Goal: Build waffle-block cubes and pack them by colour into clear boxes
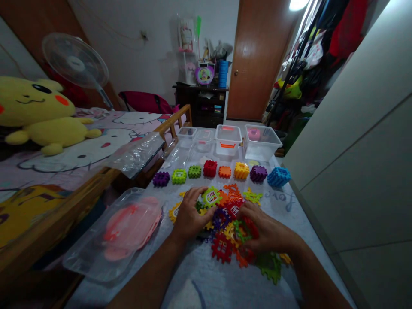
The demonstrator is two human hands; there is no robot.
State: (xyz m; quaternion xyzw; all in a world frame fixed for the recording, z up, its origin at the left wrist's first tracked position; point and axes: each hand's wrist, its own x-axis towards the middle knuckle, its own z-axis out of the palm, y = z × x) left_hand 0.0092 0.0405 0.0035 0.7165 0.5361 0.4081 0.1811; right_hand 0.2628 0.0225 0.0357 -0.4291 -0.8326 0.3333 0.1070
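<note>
1. Carrying everything is the cloth-covered surface (pixel 222 285); along its far edge stand clear plastic boxes, the biggest box (pixel 262 148) being close to the far right corner.
2. Near the left edge lies a clear lid (pixel 93 257), and pink parts (pixel 138 223) show together with it (I cannot tell whether under or inside).
3. In the middle of the surface, between its left and right edges, spreads the mixed pile (pixel 222 249) of toothed plastic pieces, in red, orange, yellow, green and purple.
4. The right hand (pixel 267 229) is over the right part of this pile, thumb and fingers apart around something red; blur hides whether it is gripped.
5. The left hand (pixel 189 214) is at the pile's left part, thumb and fingers also apart.
6. Between the pile and the far edge, eight one-colour stacks make a row, from a purple stack (pixel 161 179) to a blue stack (pixel 279 177). This much looks done; the pile seems left to be sorted.
7. One light green piece (pixel 212 197) is at the left fingertips; whether pinched, I cannot tell.
</note>
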